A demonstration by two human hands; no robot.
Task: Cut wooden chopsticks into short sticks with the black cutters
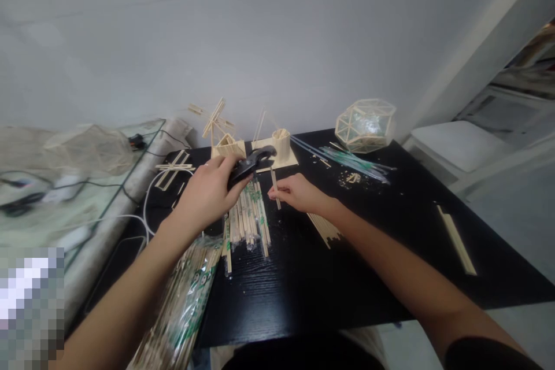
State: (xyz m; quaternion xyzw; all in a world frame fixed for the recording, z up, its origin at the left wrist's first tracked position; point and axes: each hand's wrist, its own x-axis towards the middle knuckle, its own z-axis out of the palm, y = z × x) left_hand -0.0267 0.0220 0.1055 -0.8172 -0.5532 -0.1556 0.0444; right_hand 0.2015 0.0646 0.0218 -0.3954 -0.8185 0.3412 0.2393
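My left hand (pixel 211 185) is wrapped round the handles of a black hand cutter (pixel 254 163) with a hooked jaw that points right. Just right of the jaw, my right hand (pixel 299 192) pinches a short wooden stick (pixel 274 180) between thumb and fingers. The stick stands nearly upright, its top end close to the jaw; whether they touch I cannot tell. Below the left hand lie wrapped chopsticks (pixel 247 219) with green print. A row of bare sticks (pixel 323 228) lies partly hidden under my right forearm.
Behind the hands stand a round stick cup (pixel 281 143) and a small stick windmill (pixel 223 141) on flat bases. A faceted stick frame (pixel 366 125) sits at the back right of the black table (pixel 368 272). Plastic wrappers (pixel 355 162), loose sticks (pixel 457 240) and a large chopstick pack (pixel 186 300) lie around.
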